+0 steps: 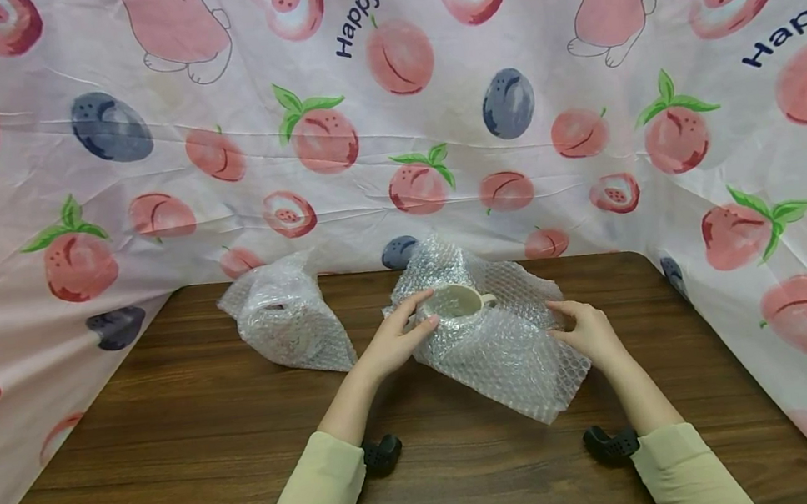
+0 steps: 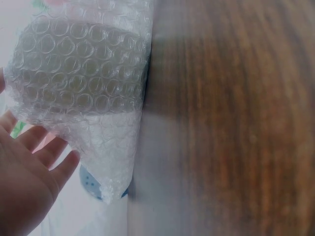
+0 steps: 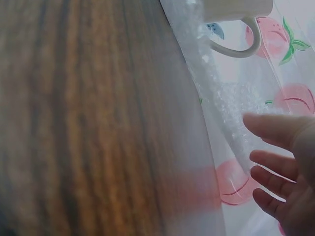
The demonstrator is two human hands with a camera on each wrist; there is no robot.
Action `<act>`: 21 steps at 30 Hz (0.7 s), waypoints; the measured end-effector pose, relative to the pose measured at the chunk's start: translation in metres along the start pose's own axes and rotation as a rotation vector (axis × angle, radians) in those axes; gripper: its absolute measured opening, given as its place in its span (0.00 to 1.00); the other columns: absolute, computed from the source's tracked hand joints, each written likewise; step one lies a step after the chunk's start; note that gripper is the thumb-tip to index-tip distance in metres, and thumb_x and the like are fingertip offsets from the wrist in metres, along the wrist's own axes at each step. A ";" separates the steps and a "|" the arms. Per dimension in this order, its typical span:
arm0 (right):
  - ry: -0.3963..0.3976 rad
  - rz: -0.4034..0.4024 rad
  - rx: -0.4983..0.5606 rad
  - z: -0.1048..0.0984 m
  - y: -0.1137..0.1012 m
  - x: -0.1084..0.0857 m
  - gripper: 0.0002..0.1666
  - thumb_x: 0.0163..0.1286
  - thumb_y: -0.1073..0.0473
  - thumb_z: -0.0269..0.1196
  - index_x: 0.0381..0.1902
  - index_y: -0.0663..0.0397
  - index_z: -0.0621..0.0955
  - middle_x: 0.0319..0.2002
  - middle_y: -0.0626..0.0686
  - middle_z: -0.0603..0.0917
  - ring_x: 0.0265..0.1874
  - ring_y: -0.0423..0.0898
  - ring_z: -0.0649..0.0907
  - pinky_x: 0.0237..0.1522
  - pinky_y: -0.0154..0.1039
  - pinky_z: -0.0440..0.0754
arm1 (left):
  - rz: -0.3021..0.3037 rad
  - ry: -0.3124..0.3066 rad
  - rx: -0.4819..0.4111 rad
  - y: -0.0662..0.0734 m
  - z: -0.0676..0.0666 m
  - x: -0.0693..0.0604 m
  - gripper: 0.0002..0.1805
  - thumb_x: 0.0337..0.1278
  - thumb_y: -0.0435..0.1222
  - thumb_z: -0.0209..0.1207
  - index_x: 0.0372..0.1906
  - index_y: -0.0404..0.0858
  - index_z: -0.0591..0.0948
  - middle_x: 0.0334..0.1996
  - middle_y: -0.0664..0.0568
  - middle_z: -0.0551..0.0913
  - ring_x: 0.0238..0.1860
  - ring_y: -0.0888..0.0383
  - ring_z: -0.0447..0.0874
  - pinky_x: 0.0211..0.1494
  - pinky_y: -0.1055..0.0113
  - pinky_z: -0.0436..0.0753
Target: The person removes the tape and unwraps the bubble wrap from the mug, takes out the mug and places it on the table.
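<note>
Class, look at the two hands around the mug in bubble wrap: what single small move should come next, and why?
Probably the right hand should pinch the loose right side of the bubble wrap: its thumb and fingers stand apart beside it, with no grip visible, while the left hand, at the left side of the mug, could steady it.

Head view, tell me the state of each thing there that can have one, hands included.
Mug: upright, partly wrapped, handle uncovered.
Bubble wrap: loosely around the mug, one side spread out.
Wrapped bundle: bunched up, contents unclear.
Left hand: thumb and fingers apart, at the mug's wrapped side.
Right hand: thumb and fingers apart, at the wrap's edge.
Printed cloth: hanging, creased.
</note>
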State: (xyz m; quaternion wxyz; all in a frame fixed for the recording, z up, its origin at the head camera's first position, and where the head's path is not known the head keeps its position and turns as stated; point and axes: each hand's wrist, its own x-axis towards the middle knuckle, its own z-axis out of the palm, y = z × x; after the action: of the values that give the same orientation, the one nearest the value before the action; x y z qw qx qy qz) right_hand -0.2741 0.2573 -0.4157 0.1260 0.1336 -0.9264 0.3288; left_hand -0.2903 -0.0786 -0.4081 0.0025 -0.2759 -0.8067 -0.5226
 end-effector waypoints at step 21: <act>-0.337 -0.078 0.029 0.000 0.007 -0.005 0.45 0.61 0.52 0.69 0.67 0.71 0.64 0.65 0.72 0.64 0.64 0.70 0.61 0.61 0.64 0.60 | -0.006 -0.009 -0.002 -0.001 -0.002 0.001 0.30 0.69 0.47 0.53 0.72 0.48 0.62 0.71 0.50 0.61 0.70 0.45 0.55 0.67 0.44 0.59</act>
State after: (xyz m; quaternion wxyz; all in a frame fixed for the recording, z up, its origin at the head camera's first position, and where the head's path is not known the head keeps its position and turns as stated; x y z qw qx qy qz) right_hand -0.2719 0.2631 -0.4215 -0.0204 0.2243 -0.9236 0.3101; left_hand -0.2921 -0.0807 -0.4077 -0.0030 -0.2757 -0.8072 -0.5220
